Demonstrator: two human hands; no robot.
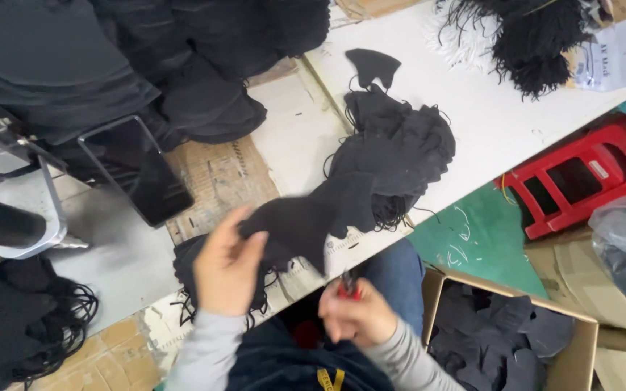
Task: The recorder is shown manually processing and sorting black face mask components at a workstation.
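Beside the worktop's near edge, cardboard box holds black fabric pieces. Left hand, raised, pinches black mask; right hand closed around red-handled snips.

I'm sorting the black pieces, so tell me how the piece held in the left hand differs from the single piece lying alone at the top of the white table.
The held piece is lifted off the table, pinched by the left hand, and motion-blurred. The lone piece lies flat, untouched and sharp. The held piece looks larger, being nearer the camera. Both are black fabric.
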